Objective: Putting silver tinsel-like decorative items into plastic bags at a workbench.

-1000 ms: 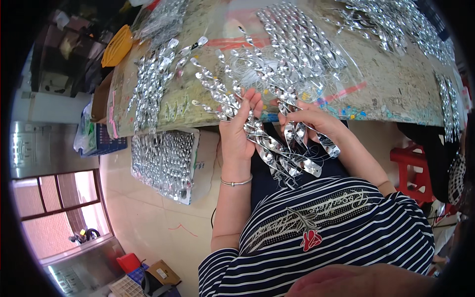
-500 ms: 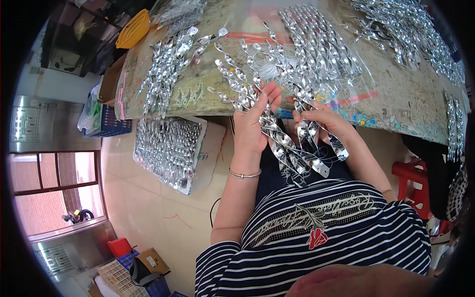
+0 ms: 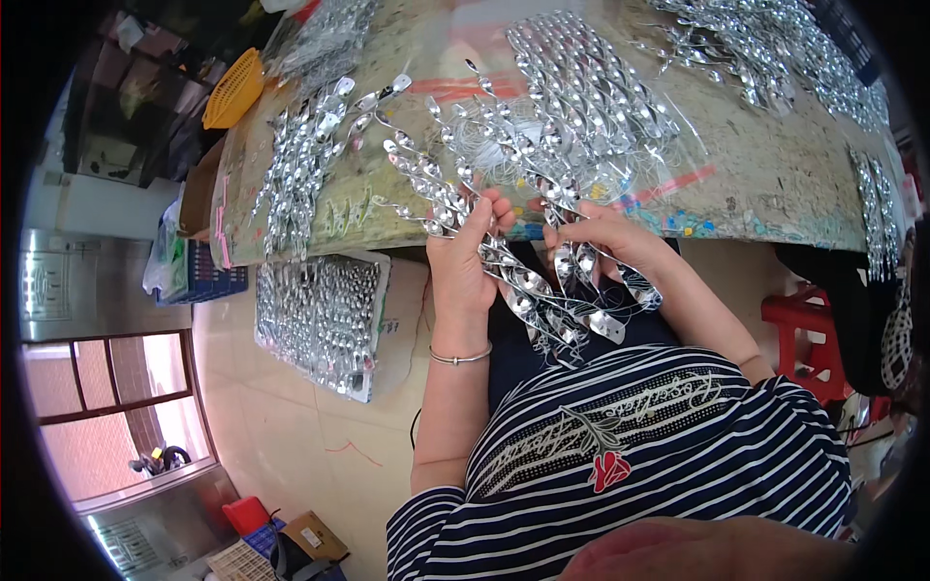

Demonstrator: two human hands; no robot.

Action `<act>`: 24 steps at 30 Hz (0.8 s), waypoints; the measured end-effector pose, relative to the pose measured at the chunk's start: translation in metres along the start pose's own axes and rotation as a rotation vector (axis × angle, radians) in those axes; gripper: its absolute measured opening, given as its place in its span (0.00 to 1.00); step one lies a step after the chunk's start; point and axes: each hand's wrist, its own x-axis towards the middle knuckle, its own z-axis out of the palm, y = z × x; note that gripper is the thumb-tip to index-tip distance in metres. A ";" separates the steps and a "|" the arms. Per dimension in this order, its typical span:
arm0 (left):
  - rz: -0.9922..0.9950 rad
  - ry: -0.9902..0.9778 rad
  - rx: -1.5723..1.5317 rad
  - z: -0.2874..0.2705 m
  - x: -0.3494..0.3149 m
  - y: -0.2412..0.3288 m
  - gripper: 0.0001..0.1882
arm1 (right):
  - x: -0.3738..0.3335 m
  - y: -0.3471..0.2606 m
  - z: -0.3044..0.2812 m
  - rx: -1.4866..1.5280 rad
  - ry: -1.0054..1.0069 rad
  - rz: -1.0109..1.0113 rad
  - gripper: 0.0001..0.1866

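My left hand (image 3: 465,261) is closed round a bunch of shiny silver twisted metal strips (image 3: 523,295), whose far ends fan out over the table edge and whose near ends hang over my lap. In my right hand (image 3: 610,242) is a second bunch of twisted strips (image 3: 578,266), pinched between thumb and fingers; its far ends reach onto the table. Thin clear threads trail from the strips' near ends. Just beyond my hands, a tangle of white thread (image 3: 489,145) lies beside a neat row of twisted strips (image 3: 591,87).
The worn table (image 3: 756,189) carries another strip pile (image 3: 305,165) at left and a large heap (image 3: 765,48) at far right. A yellow basket (image 3: 233,89) sits at its left edge. Below are a strip-covered board (image 3: 320,320), a blue crate (image 3: 215,273) and a red stool (image 3: 814,334).
The whole view has shifted, so the table and strips sit slightly lower and further left. Both hands keep hold of their bunches, with little movement relative to each other.
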 end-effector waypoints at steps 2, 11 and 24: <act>-0.011 -0.010 0.002 0.000 0.003 -0.002 0.18 | 0.005 0.012 -0.006 0.044 -0.008 -0.033 0.28; -0.074 -0.008 -0.049 0.009 0.004 -0.003 0.15 | -0.004 -0.011 0.009 -0.031 0.009 -0.044 0.18; -0.018 -0.037 0.180 0.021 -0.001 -0.008 0.17 | 0.021 0.017 0.035 -0.383 -0.135 -0.440 0.12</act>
